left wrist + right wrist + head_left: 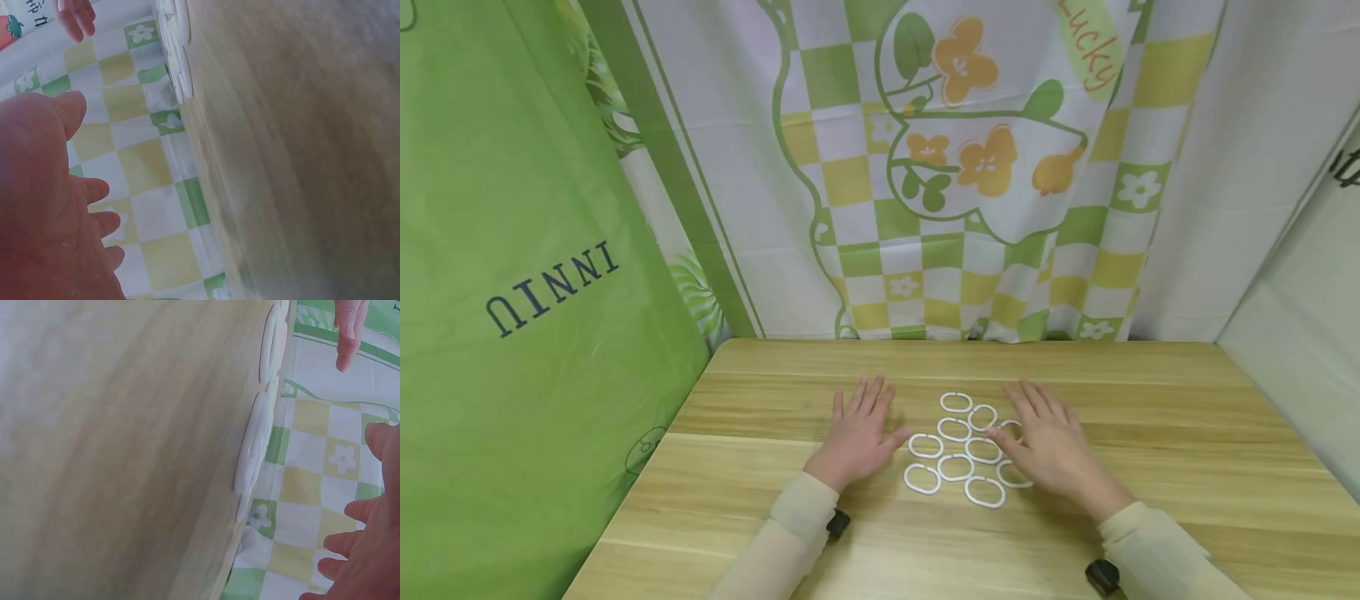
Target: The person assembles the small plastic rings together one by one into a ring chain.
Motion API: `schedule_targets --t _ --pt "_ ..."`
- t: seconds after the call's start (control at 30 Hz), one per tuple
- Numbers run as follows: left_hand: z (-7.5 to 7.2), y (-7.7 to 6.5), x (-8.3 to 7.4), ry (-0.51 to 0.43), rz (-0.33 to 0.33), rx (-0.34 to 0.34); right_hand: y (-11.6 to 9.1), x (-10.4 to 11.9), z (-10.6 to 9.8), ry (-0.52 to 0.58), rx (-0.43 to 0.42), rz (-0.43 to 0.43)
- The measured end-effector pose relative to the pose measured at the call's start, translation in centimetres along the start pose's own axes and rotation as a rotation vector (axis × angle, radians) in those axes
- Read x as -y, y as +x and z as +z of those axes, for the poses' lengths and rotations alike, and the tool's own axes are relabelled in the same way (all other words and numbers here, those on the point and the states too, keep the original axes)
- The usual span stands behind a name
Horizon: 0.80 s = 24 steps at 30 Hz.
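Across the wood-grain worktop [1157, 417], in the head view, we count ten oval rings [955, 456] clustered flat, white, slim and smooth. Our left hand [859, 437], fingers stretched out, holds nothing beside them; our right hand [1051, 440], likewise extended and empty, partly hides some. From the left wrist, we see rings edge-on and both hands. From the right wrist, we see them edge-on before one checked cloth [303, 487].

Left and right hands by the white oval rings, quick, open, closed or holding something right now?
Left hand: open, fingers extended, holding nothing.
Right hand: open, fingers extended, holding nothing.
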<state>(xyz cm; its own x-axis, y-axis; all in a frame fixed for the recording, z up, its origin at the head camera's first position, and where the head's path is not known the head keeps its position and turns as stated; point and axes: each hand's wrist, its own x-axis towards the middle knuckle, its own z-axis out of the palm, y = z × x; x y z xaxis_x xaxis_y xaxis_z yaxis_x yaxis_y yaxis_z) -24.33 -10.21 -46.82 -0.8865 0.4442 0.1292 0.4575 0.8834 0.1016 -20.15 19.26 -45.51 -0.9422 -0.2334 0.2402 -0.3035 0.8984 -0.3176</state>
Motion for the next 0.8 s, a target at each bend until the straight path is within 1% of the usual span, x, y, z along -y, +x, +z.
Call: schedule_targets --t 0.2,0.4,0.47,0.67,0.8 --pt "0.7 0.0 0.2 -0.045 -0.003 0.023 -0.4 -0.7 0.1 0.06 -0.002 0.013" --pt "1.0 -0.2 0.3 -0.178 0.027 0.086 -0.8 -1.3 0.0 0.136 0.044 0.046" --pt "0.9 -0.3 0.2 -0.209 0.038 0.106 -0.9 -1.4 -0.2 0.165 0.057 0.048" --pt "1.0 -0.4 -0.1 -0.215 0.063 0.133 -1.3 -2.1 -0.6 0.279 0.114 0.066" --pt "1.0 -0.3 -0.4 -0.22 0.084 0.142 -1.3 -2.5 -0.6 0.305 0.128 0.065"
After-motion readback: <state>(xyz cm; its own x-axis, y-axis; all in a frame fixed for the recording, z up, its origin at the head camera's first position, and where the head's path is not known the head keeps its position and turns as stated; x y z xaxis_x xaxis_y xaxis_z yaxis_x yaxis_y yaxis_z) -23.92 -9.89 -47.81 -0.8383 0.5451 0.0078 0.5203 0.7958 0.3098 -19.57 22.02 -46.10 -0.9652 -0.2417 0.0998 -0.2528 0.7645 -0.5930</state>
